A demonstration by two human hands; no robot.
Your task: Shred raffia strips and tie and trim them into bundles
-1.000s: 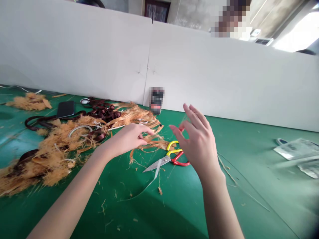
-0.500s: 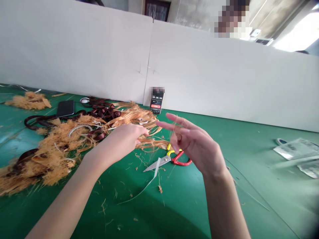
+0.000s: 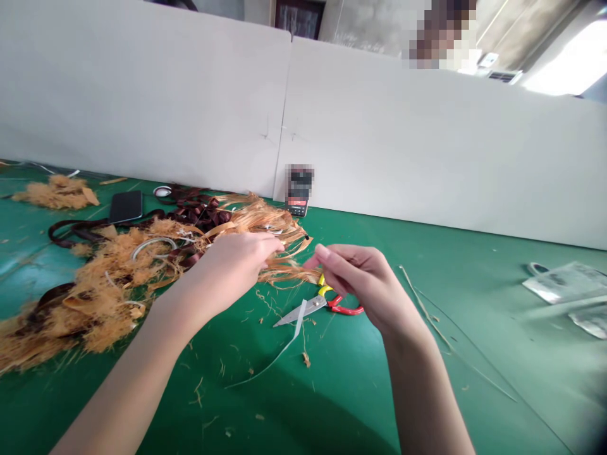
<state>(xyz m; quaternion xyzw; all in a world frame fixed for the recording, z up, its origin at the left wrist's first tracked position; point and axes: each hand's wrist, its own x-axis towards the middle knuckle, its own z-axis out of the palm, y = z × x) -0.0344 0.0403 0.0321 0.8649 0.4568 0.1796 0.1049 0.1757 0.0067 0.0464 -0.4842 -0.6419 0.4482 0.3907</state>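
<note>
Left hand [image 3: 232, 268] grips fiber [image 3: 289, 275]; right hand [image 3: 365, 284] pinches, hold unclear; a slip could hit scissors [image 3: 344, 309] at its 6 o'clock

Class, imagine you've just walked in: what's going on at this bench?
A person is working with both bare hands above a green work mat. The left hand grips a bunch of orange-tan plant fibre, while the right hand pinches its thumb and fingers together beside it; anything held there is too fine to see. Scissors with red and yellow handles lie just below the hands. Further left, loose fibre heaps mingle with dark brown ribbon.
</note>
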